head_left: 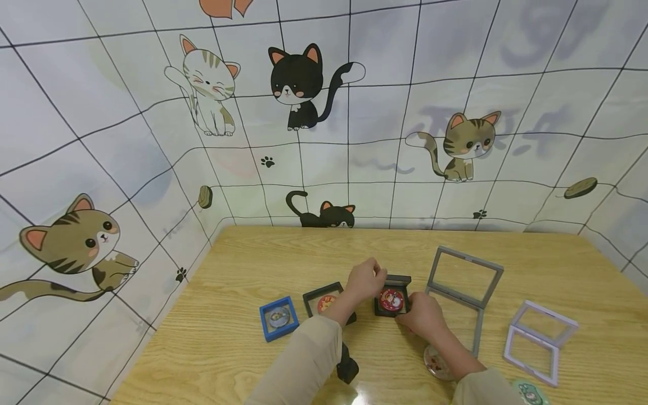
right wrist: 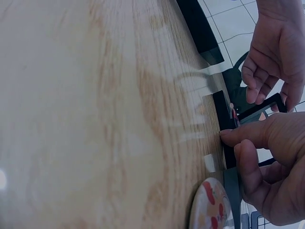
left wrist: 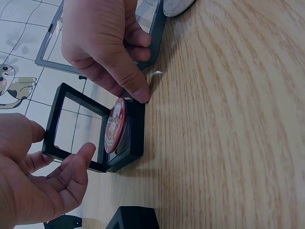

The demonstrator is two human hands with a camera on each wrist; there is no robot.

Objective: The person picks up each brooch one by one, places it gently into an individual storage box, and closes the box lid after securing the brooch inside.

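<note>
In the head view a small black display frame stands opened on the table, its lid tilted up at the back. A round red badge with a white figure sits inside it. My left hand is at the raised lid; the left wrist view shows its fingers pinching the lid's edge. On the opposite side my right hand holds the corner of the base. Its thumb and fingertips lie right at the black side wall in the right wrist view, where the badge is mostly hidden.
Left of the hands are a blue frame with a round badge and another black frame with a red-orange one. To the right lie a large opened grey frame, an opened pale lilac frame, a round badge and a green badge.
</note>
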